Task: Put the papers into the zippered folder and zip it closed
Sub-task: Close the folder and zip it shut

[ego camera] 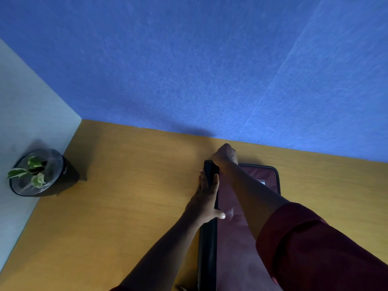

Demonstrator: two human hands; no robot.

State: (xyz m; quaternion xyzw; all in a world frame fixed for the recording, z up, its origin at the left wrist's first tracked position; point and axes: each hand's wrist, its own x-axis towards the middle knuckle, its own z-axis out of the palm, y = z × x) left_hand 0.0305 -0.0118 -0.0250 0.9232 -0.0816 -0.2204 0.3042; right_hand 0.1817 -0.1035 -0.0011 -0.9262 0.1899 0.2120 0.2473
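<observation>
1. The zippered folder [241,238] is a flat maroon case with a black spine along its left edge and dark zipper trim round its far-right corner. A small pale label shows on its top face, partly behind the right forearm.
2. It lies on the wooden desk [126,196], right of centre, its far end close to the blue wall [189,59] and its near end running out of the bottom of the view.
3. The left hand [206,198] lies along the spine — fingers stretched forward and flat against the black edge, thumb spread onto the maroon face. It presses rather than grips.
4. The right hand [225,155] is curled into a fist at the folder's far-left corner, knuckles up. Whether it pinches a zipper pull cannot be told; whatever it has is hidden inside the fingers.
5. A dark pot [45,175] stands in the desk's far-left corner beside the pale side wall, holding a small plant [31,171] with green-and-white leaves.
6. No papers show, and the folder's inside is out of sight. A maroon sleeve [315,248] covers much of the folder's near-right part, and a small object at the bottom edge is too cut off to identify.
</observation>
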